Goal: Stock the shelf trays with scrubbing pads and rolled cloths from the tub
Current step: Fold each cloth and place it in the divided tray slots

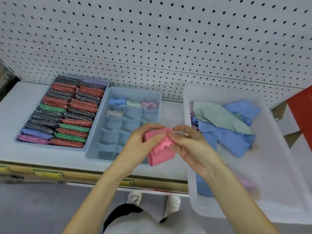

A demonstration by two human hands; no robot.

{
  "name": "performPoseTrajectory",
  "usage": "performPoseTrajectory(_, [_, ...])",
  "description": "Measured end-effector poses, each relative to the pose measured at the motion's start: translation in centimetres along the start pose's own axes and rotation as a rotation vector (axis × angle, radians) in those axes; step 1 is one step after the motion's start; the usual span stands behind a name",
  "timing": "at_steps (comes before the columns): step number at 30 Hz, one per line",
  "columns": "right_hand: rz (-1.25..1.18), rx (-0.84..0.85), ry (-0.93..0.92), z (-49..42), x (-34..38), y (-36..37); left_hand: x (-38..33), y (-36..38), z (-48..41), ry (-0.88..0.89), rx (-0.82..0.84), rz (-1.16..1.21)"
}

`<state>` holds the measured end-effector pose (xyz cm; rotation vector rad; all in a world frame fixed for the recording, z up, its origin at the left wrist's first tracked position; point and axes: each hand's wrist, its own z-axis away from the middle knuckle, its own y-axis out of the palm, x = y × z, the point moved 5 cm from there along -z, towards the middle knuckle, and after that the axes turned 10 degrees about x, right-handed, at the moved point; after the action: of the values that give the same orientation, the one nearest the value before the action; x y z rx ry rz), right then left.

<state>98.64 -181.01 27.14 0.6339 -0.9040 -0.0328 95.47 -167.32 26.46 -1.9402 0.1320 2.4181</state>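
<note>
Just below the middle of the frame, the left hand [141, 141] and the right hand [190, 146] both pinched a pink cloth [160, 152]. Their fingertips met at its bunched upper edge while the lower part hung folded beneath them. The cloth was held over the lower right corner of the divided tray [94, 149], touching nothing else.

It looked half rolled at best, and that was the main risk. The grip sat only on the top edge, so if either hand let go to reposition, the loose lower fold would likely drop open and the roll would have to be started again.

The cells were narrow. A slack or lopsided roll could jam on a divider, straddle two cells, or spring open once released. Four rolled cloths [133, 103] filled cells at the tray's upper end, and most of the other cells looked empty, so a careless push could also disturb those neighbours if the next free cell beside them was chosen.

To the left, the scrubbing pads [67, 112] stood packed tight in their own tray. At the right of the frame, the tub [278, 166] overhung the front of the shelf [20, 102] with loose cloths [224, 125] inside. An elbow catching it could plausibly tip it.
</note>
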Motion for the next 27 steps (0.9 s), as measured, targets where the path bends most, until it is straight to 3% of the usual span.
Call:
performPoseTrajectory(3, [0.105,-0.074,-0.101,-0.3,-0.5,1.1,1.1,-1.3,0.1,-0.070,0.044,0.083])
performPoseTrajectory(7, [0.517,-0.164,-0.265,-0.4,-0.3,2.1,2.1,-2.4,0.2,-0.144,0.108,0.172])
performPoseTrajectory(13, [0.830,-0.233,-0.271,-0.7,-1.1,2.1,2.3,-3.4,0.7,-0.198,0.217,0.212])
performPoseTrajectory(19, [0.728,-0.010,-0.135,-0.2,-2.9,3.6,1.9,-4.2,1.1,-0.221,0.273,0.137])
performPoseTrajectory(22, [0.713,-0.027,-0.198,0.0,-3.5,3.7,1.8,-4.5,1.3,-0.188,0.267,0.038])
performPoseTrajectory(27, [0.753,-0.092,-0.374,0.1,-3.9,4.0,1.6,-5.0,2.4,-0.197,0.336,0.163])
